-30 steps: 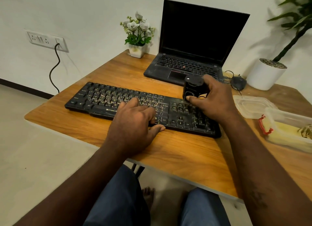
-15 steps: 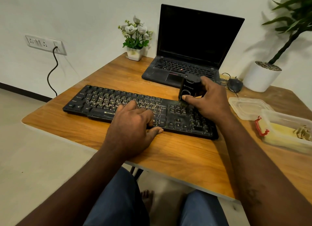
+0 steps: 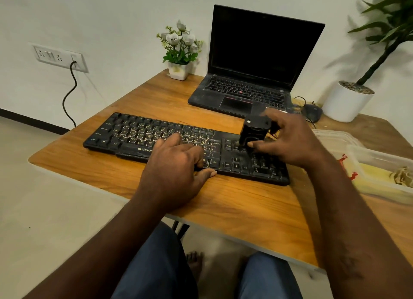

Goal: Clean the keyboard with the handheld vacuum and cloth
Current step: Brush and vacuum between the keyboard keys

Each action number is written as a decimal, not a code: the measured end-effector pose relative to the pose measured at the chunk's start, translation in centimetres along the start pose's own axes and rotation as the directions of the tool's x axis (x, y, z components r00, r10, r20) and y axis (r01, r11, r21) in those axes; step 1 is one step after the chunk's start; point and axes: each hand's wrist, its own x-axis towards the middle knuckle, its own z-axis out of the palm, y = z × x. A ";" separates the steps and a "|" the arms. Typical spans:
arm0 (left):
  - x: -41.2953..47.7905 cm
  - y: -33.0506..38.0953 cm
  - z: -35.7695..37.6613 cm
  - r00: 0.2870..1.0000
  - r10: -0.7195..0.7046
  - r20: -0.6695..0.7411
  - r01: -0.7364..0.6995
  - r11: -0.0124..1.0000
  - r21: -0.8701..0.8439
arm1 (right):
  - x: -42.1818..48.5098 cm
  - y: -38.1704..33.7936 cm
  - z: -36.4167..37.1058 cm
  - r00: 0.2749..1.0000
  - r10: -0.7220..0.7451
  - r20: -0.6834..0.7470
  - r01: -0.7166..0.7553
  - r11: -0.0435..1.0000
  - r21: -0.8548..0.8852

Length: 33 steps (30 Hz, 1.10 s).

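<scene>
A boxy black handheld vacuum is gripped by the right hand on the flat black keyboard, which is pressed onto the wooden surface by the relaxed left hand

Wooden table, keyboard, laptop, flower pot, mouse, plastic tub, lid

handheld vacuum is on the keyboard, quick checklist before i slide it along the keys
1. Right hand grips the handheld vacuum: ok.
2. Handheld vacuum upright, lower end on the right-side keys of the keyboard: ok.
3. Left hand rests on the keyboard, holding it down: ok.
4. Keys ahead clean: not ok, pale crumbs lie among the middle keys.
5. Handheld vacuum running: cannot tell.
</scene>
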 end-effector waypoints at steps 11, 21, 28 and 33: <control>0.1 0.1 -0.2 1.000 0.005 -0.007 -0.005 1.000 -0.004 | 1.1 -2.3 3.9 0.972 -0.230 -0.051 0.226 0.971 -0.079; 0.1 0.2 -0.1 1.000 -0.007 0.009 0.007 1.000 0.009 | -0.3 0.7 -0.4 0.985 0.071 -0.159 -0.068 0.997 0.025; 0.1 0.1 -0.2 1.000 0.001 0.007 -0.001 1.000 0.014 | 2.6 -0.7 2.8 0.973 0.141 -0.183 -0.123 0.987 0.104; 0.1 0.0 0.0 1.000 0.000 -0.001 0.000 1.000 0.008 | 3.6 -2.2 4.4 0.991 0.090 -0.096 -0.077 0.988 0.132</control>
